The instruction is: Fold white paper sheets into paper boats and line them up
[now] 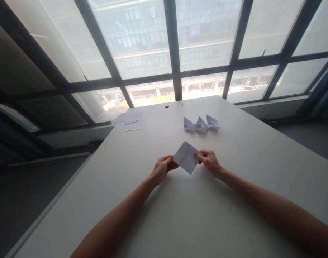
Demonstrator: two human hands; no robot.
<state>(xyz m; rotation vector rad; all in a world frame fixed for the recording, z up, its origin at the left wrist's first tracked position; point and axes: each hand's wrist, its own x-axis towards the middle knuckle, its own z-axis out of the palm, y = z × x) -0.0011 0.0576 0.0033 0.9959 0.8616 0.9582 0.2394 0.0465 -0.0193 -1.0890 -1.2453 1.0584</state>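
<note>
A folded sheet of white paper, diamond-shaped with a crease and an overlapping flap, is held just above the table between both hands. My left hand pinches its left corner between thumb and fingers. At the opposite corner my right hand grips it, thumb lying on top of the paper and fingers underneath. Beyond the hands, three folded paper boats stand close together in a row, slightly right of the middle.
Loose white paper sheets lie overlapping at the far left of the white table. Two small dark holes sit near its far edge. Behind it rises a large dark-framed window. Dark curtains hang at both sides.
</note>
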